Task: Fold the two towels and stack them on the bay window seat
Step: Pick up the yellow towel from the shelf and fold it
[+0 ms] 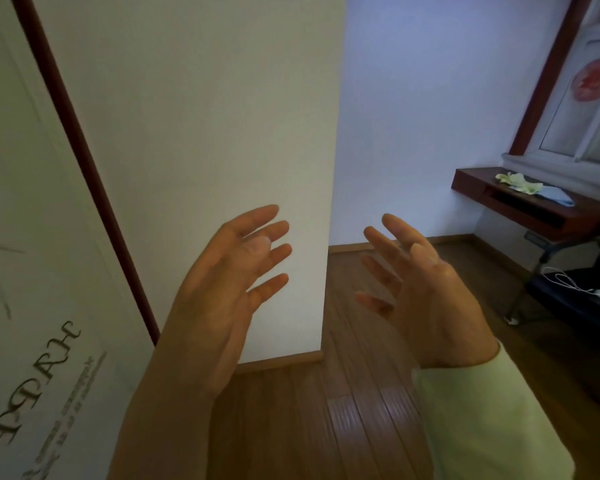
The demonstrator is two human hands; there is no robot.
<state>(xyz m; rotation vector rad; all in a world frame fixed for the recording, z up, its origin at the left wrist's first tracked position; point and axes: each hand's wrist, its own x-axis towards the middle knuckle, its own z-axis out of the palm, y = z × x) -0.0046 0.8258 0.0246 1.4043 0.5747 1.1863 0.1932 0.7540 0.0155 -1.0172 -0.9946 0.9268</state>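
From where I sit, nothing of the folding looks started: both my hands are up in front of me with nothing in them, the left hand spread wide with its fingers fanned toward the white wall corner, the right hand likewise open, palm turned inward, a pale green sleeve at its wrist. The two towels lie together on the dark wooden window seat, well away from my hands, up and to the right of them under the window frame. The yellow-green towel sits crumpled at the seat's far end, nearer the wall corner, and the blue towel lies touching it, flatter, on the side toward the chair below. Taken as a pair, their long axis runs along the seat's front edge, slanting down to the right in my view; the blue one tapers to a point at that end. I cannot tell whether either has any fold in it yet. I judge the whole job is still ahead: reach the seat, fold each, stack them.
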